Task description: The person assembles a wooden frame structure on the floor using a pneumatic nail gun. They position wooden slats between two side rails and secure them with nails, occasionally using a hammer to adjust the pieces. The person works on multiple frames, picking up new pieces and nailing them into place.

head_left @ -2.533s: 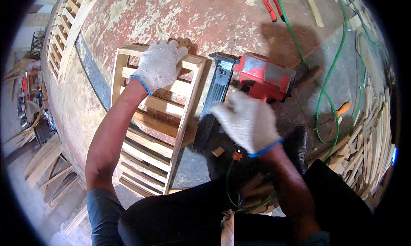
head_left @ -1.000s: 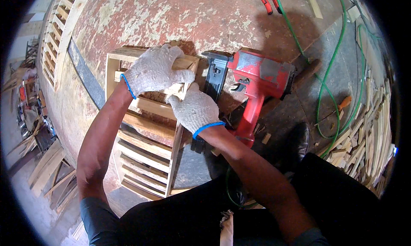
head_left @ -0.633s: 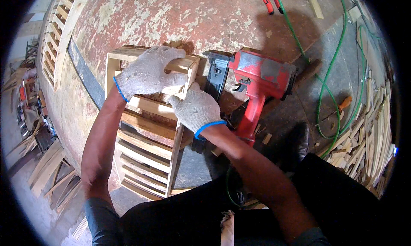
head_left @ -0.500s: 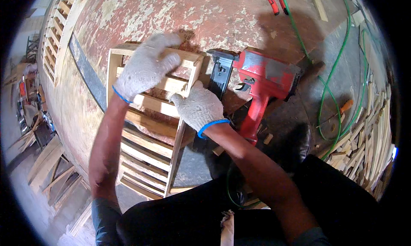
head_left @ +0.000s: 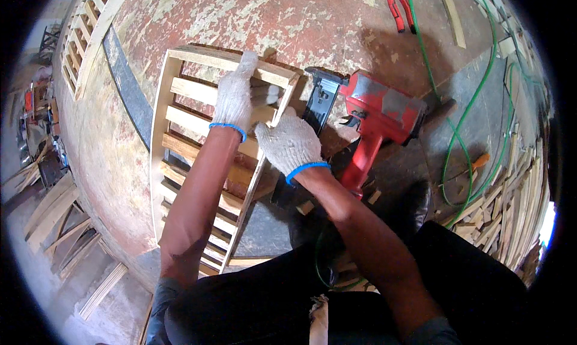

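A slatted wooden frame (head_left: pixel 192 121), like a small crate panel, lies lengthwise on the worn surface before me. My left hand (head_left: pixel 235 96), in a pale knit glove with a blue cuff, reaches over its slats. One finger stretches onto the far end rail, and other fingers, apart from it, show in shadow just below that rail. At the frame's right side, near the far corner, my right hand (head_left: pixel 291 142) in a matching glove is closed around the side rail. Its fingertips are partly hidden. A red and black nail gun (head_left: pixel 378 108) lies just right of that hand.
Red-handled pliers (head_left: pixel 398 7) and a loose wood strip (head_left: pixel 454 21) lie at the far right. A green air hose (head_left: pixel 460 129) loops nearby. Piled thin sticks (head_left: pixel 511 195) are at right; another slatted frame (head_left: pixel 90 27) is at far left.
The left hand has moved right and down onto the frame, its finger now on the end rail. The frame sits slightly farther right in view, with more slats showing. The right hand keeps its hold.
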`<state>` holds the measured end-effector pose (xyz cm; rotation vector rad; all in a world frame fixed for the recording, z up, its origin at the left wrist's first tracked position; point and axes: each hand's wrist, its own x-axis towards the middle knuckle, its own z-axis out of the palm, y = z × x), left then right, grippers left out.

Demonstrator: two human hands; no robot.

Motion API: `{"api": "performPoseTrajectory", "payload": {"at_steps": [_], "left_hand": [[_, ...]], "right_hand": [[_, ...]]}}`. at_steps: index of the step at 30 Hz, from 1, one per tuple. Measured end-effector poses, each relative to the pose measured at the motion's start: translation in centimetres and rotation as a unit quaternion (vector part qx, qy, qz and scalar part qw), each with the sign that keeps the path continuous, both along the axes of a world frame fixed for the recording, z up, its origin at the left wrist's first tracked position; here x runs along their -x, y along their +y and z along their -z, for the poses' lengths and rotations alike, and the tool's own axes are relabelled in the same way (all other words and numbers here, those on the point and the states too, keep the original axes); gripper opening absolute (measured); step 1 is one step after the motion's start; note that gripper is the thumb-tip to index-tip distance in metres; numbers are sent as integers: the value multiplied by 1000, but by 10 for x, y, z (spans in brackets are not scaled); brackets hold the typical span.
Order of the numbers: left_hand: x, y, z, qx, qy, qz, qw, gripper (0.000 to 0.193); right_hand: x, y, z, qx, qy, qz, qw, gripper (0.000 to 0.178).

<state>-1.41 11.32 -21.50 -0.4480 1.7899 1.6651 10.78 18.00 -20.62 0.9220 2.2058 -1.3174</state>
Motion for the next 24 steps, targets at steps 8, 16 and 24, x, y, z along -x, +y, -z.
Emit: {"api": "performPoseTrajectory", "payload": {"at_steps": [8, 16, 24], "left_hand": [[-16, 12, 2, -147, -20, -111, 983, 27], [-17, 11, 11, -186, -11, -114, 976, 33], [-18, -1, 20, -301, 12, -112, 947, 39]], "right_hand": [[-2, 4, -5, 33, -13, 26, 999, 56], [0, 11, 23, 69, -19, -42, 997, 58], [12, 43, -8, 255, -41, -109, 960, 52]]}}
